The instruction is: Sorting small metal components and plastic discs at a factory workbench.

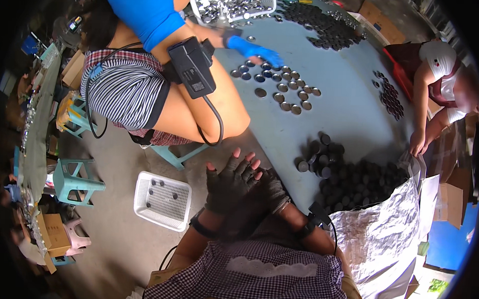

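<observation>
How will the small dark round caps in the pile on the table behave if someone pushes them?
The dark round caps are probably light and stiff: they look small, flat and rigid. Pushed, they would likely slide on the smooth blue table. The heap lies loose, so some may tumble, and any on edge could roll, perhaps onto the silver sheet.

A single view is given, taken from a wide fisheye camera worn on the head and pointed steeply down. The blue-grey table (346, 100) serves as the landmark: it is seen from above its near left corner and fills the upper right of the picture. The gloved hands (238, 183) are caught close beneath the lens, just off that corner. Straight edges are bent toward the dark rim. No second view is provided, so nothing is shared.
</observation>
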A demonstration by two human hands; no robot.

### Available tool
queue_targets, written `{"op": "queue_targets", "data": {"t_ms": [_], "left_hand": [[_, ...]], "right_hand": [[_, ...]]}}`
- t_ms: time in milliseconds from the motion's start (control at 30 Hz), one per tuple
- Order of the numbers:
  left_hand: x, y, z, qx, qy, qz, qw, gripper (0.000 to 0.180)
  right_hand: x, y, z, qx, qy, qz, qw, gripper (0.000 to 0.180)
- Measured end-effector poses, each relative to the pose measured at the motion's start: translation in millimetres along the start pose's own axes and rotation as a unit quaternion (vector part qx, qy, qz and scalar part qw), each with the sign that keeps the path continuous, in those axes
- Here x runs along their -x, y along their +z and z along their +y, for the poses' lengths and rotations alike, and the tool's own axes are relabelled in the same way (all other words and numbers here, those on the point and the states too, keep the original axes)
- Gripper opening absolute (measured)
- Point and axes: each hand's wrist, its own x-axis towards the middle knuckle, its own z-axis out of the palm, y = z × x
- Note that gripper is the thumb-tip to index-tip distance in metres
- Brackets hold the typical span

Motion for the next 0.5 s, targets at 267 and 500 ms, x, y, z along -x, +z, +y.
{"op": "queue_targets", "data": {"t_ms": [267, 500], "left_hand": [[-20.5, 28.4, -28.5, -0.023, -0.015, -0.066, 0.997, 0.080], [-31.6, 44.7, -54.6, -0.077, -0.024, -0.110, 0.991, 0.080]], "right_hand": [[6.6, 38.9, 57.3, 0.233, -0.043, 0.041, 0.971, 0.061], [53.8, 12.5, 41.9, 0.026, -0.097, -0.100, 0.990, 0.063]]}}
